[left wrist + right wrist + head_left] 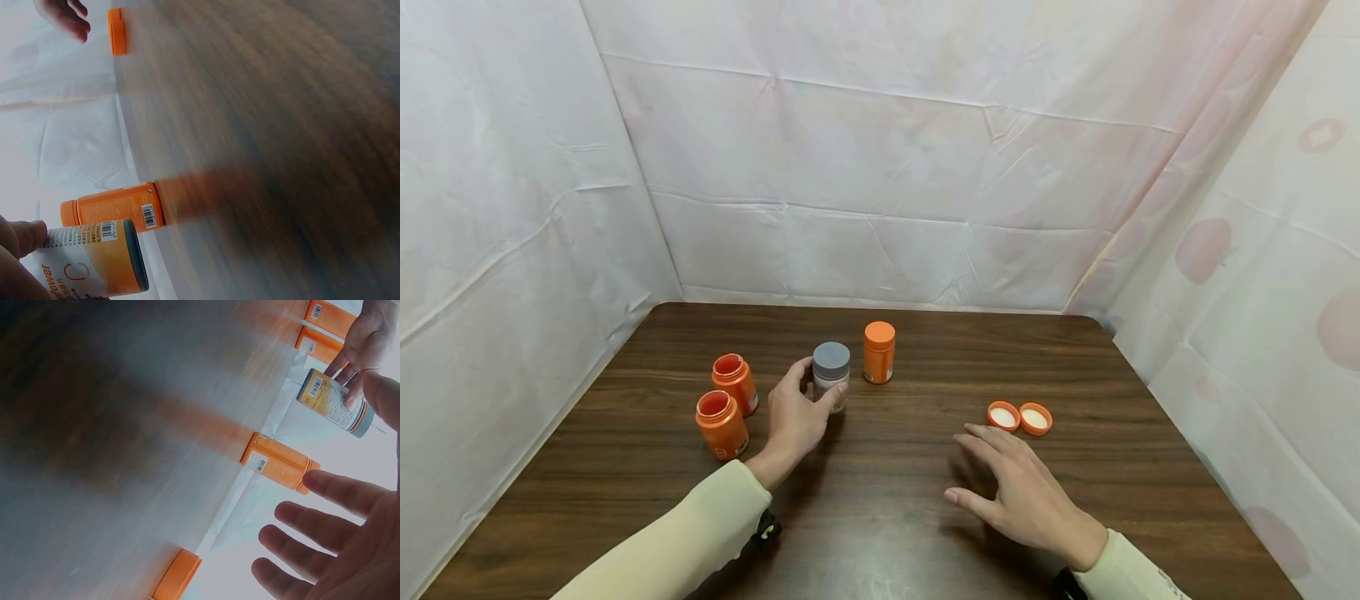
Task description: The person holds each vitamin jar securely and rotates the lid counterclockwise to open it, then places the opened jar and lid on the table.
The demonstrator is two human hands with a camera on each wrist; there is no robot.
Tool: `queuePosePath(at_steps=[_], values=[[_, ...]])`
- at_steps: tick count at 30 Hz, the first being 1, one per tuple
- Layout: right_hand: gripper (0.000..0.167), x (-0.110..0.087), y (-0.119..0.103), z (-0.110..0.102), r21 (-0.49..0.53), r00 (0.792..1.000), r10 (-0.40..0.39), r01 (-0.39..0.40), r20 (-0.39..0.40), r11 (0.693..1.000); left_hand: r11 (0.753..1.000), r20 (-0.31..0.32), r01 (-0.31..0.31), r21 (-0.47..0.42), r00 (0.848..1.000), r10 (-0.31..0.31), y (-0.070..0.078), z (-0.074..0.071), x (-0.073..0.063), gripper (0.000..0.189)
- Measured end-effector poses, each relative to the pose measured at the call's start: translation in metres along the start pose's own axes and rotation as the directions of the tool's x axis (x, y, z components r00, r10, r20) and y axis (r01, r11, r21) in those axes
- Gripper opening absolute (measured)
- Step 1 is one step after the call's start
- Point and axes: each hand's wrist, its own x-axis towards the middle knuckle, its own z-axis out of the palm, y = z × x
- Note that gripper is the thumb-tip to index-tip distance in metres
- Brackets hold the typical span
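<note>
My left hand (797, 417) grips a grey-capped bottle (831, 363) between thumb and fingers. Its white and yellow-orange label shows in the left wrist view, and in the right wrist view the bottle (331, 400) is held clear of the table. Just right of it stands an orange bottle (878, 354) with its cap on. My right hand (1018, 487) hovers over the table with fingers spread and nothing in them. Beyond its fingertips lie two orange caps, a left one (1003, 416) and a right one (1036, 419), white insides up.
Two uncapped orange bottles stand left of my left hand, a nearer one (722, 427) and a farther one (735, 383). The dark wood table (880, 492) ends at a pale cloth wall (880, 167) at the back, with cloth at both sides.
</note>
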Motion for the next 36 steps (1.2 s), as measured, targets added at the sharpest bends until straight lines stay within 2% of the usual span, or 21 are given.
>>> queuePosePath(at_steps=[15,24,36], values=[[0.07,0.002,0.0,0.001,0.017,1.0,0.012,-0.012,0.026,1.0,1.0,0.055,-0.006,0.002,0.998,0.006,-0.001,-0.005,-0.015,0.062],[0.067,0.001,-0.001,0.002,0.052,1.0,0.012,-0.013,0.02,0.999,0.998,0.067,-0.06,0.015,0.996,0.059,-0.002,-0.007,-0.023,0.058],[0.066,0.002,-0.003,0.002,0.128,0.999,0.03,-0.033,0.026,0.991,0.996,0.129,-0.08,0.027,0.989,0.076,-0.003,-0.011,-0.035,0.058]])
